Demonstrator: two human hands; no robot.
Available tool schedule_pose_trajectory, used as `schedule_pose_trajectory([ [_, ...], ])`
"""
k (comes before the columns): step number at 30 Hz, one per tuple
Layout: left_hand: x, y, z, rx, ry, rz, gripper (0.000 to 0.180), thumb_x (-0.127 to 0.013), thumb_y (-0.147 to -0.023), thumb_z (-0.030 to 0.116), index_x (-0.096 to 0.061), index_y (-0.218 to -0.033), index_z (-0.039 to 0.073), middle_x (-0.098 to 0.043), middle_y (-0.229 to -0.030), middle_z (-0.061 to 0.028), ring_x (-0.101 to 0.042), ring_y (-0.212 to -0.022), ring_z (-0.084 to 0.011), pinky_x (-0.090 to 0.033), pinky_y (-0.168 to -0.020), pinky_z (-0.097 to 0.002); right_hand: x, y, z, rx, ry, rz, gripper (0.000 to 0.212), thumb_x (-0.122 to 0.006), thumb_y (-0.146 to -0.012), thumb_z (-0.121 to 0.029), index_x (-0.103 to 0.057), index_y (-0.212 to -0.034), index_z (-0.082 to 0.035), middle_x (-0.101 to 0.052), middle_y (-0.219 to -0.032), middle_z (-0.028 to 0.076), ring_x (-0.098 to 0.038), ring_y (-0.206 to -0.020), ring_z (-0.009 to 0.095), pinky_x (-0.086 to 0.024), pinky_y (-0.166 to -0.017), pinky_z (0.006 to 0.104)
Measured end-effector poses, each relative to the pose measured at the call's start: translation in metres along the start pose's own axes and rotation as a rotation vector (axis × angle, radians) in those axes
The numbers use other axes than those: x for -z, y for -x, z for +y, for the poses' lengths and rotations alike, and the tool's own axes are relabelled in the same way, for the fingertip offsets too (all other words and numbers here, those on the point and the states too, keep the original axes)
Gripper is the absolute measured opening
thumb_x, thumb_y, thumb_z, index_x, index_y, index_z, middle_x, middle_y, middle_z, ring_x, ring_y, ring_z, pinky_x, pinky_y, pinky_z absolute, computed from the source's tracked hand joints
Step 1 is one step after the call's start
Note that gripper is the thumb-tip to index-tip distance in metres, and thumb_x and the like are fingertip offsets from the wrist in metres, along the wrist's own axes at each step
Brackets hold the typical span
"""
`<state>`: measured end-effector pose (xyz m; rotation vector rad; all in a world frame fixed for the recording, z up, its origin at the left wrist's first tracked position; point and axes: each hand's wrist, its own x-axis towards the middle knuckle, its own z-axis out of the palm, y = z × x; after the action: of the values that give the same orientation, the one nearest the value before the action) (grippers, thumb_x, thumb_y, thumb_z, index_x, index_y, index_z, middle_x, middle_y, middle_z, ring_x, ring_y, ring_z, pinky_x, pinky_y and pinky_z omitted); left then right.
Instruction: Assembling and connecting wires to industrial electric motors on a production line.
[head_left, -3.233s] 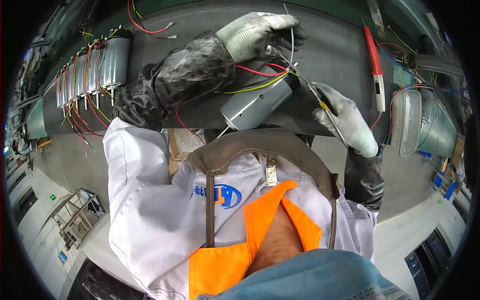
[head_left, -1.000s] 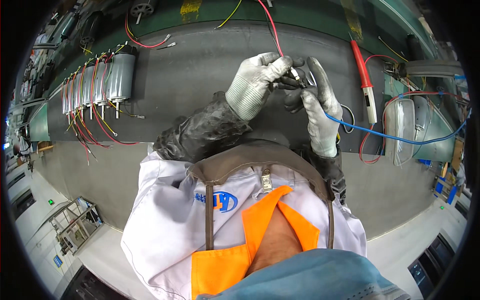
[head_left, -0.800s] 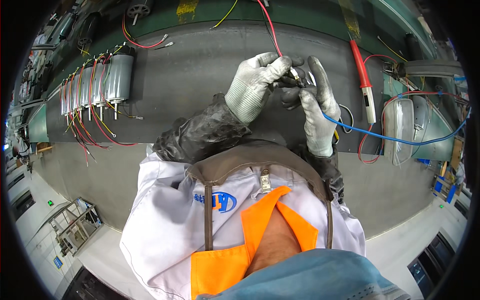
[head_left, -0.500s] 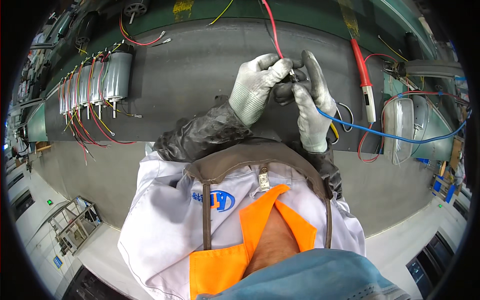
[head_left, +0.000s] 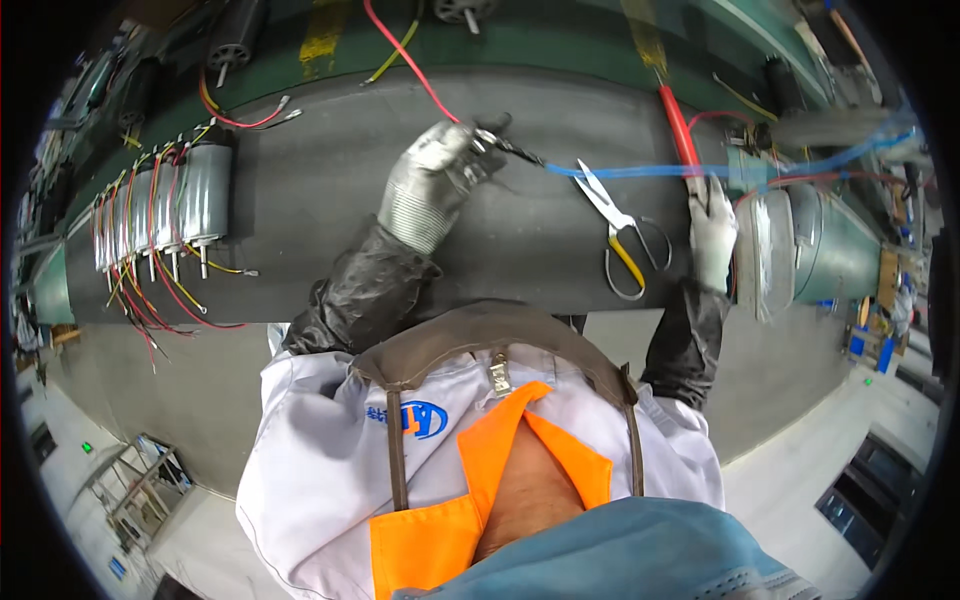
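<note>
My left hand (head_left: 435,180), in a light grey glove with dark fingertips, is closed around the end of a red wire (head_left: 408,62). At the same fingers is a black clip (head_left: 522,153), whose blue lead (head_left: 650,171) stretches off to the right. The exact contact between wire and clip is too small to make out. On the right, my gloved right hand (head_left: 712,232) is wrapped round the lower part of a red test probe (head_left: 678,125), covering its white body. Between my hands lie scissors (head_left: 612,215) with yellow and black handles, blades pointing away.
A row of grey cylindrical motors (head_left: 208,195) with red and yellow wires stands at the left. More motors (head_left: 465,10) sit on the green surface beyond the dark mat (head_left: 330,190). A clear plastic container (head_left: 766,250) stands right of my right hand.
My right hand has left the left hand and moved right onto the test probe. The left hand has shifted left with the wire and clip. The scissors are now uncovered.
</note>
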<state>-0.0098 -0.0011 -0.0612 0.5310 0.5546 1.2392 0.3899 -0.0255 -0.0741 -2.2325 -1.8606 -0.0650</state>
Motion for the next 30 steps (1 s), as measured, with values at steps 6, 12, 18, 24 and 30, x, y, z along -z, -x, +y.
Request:
schedule_pose_trajectory([
  [6,-0.008,0.006,-0.001,0.072,0.049,0.035,0.031,-0.056,-0.101,0.019,-0.061,-0.119,-0.005,-0.065,-0.123,-0.0172,-0.063,-0.108,-0.0212,-0.050,-0.096,-0.0381,-0.004,-0.048,-0.068,0.026,-1.086,-0.263,0.051,-0.068,-0.087,-0.002,-0.057,-0.137,0.000,-0.066,-0.126,0.013,-0.064,-0.109,0.019,-0.051,-0.091,0.0299],
  [12,-0.008,0.004,0.007,-0.014,0.026,0.008,0.029,-0.056,-0.101,0.018,-0.060,-0.118,-0.005,-0.064,-0.124,-0.0184,-0.063,-0.110,-0.0228,-0.050,-0.096,-0.0382,-0.007,-0.119,-0.128,0.136,-1.168,-0.574,0.041,-0.067,-0.088,-0.001,-0.063,-0.128,0.003,-0.069,-0.114,0.007,-0.064,-0.099,0.012,-0.050,-0.086,0.0232],
  [18,-0.005,0.000,-0.001,0.023,0.075,0.015,0.031,-0.056,-0.100,0.018,-0.057,-0.121,-0.005,-0.065,-0.122,-0.0179,-0.064,-0.109,-0.0240,-0.050,-0.096,-0.0395,0.023,-0.109,-0.167,0.176,-0.737,-0.518,0.033,-0.069,-0.089,-0.008,-0.067,-0.121,0.001,-0.071,-0.103,0.008,-0.062,-0.092,0.010,-0.051,-0.082,0.0248],
  [24,0.008,-0.005,-0.003,0.076,0.006,0.017,0.037,-0.056,-0.101,0.025,-0.058,-0.122,-0.006,-0.066,-0.119,-0.0171,-0.064,-0.108,-0.0242,-0.051,-0.095,-0.0406,0.028,-0.049,-0.099,0.052,-0.979,-0.310,0.038,-0.067,-0.089,-0.007,-0.065,-0.127,-0.004,-0.071,-0.110,0.008,-0.063,-0.104,0.015,-0.050,-0.091,0.0294],
  [30,0.000,-0.005,-0.001,0.115,-0.024,0.099,0.036,-0.056,-0.102,0.026,-0.064,-0.116,-0.006,-0.070,-0.102,-0.0119,-0.063,-0.091,-0.0174,-0.050,-0.084,-0.0343,0.051,0.010,-0.048,0.085,-0.344,-0.047,0.050,-0.068,-0.087,-0.007,-0.057,-0.136,-0.002,-0.070,-0.110,0.007,-0.066,-0.100,0.020,-0.049,-0.095,0.0313],
])
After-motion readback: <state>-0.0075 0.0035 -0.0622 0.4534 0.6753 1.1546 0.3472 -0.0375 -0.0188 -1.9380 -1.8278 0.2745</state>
